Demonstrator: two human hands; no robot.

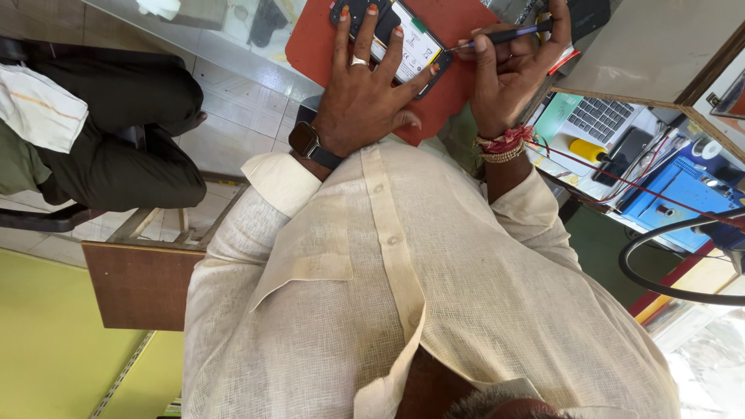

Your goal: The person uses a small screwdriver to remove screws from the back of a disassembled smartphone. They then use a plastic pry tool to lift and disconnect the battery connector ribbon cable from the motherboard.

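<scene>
An opened black phone (415,43) with its white battery showing lies on a red mat (310,39). My left hand (365,93), wearing a ring and a dark wristwatch, presses flat on the phone with its fingers spread. My right hand (508,77), with red threads and beads at the wrist, grips a thin blue-handled tool (504,35). The tool's tip touches the phone's right edge. My cream shirt fills the lower part of the view.
Another person in dark trousers (116,124) sits at the left over a tiled floor. A brown wooden board (140,283) is at lower left. At the right are a laptop (601,116), a yellow cylinder (586,147), a blue box (675,194), red wires and a black cable loop (660,248).
</scene>
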